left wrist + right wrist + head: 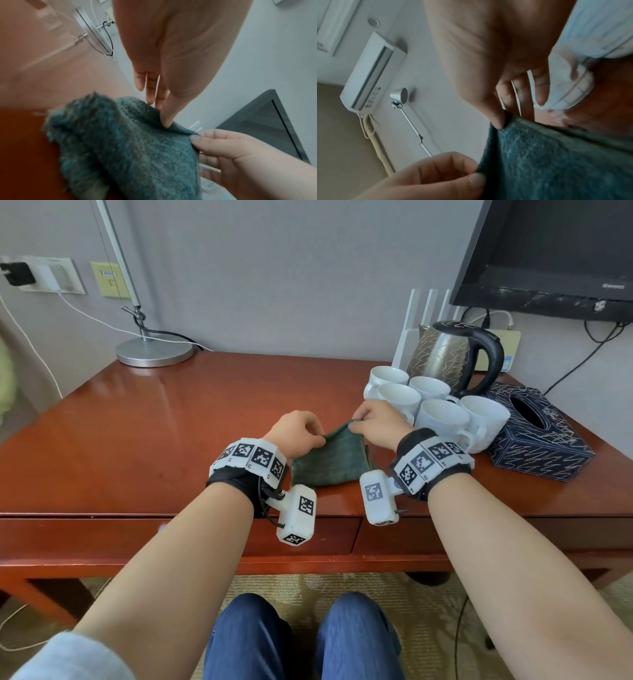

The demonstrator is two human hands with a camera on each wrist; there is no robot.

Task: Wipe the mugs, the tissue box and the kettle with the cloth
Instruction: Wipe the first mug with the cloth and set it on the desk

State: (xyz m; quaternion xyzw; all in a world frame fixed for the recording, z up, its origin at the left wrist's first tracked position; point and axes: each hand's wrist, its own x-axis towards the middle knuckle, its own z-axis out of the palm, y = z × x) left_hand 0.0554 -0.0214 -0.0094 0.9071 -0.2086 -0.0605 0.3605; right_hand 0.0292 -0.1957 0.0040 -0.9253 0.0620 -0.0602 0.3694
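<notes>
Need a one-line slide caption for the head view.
Both hands, left and right, pinch the cloth's top edge above the table, beside mugs, kettle and tissue box.

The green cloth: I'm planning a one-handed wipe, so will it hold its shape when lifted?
Probably not. The green cloth sags between the left hand and right hand pinching its top edge, so it looks floppy. Its fuzzy pile suggests a light, grippy feel.

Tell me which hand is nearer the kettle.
Right. The right hand pinches the cloth beside the mugs before the kettle; the left hand pinches it farther left.
</notes>
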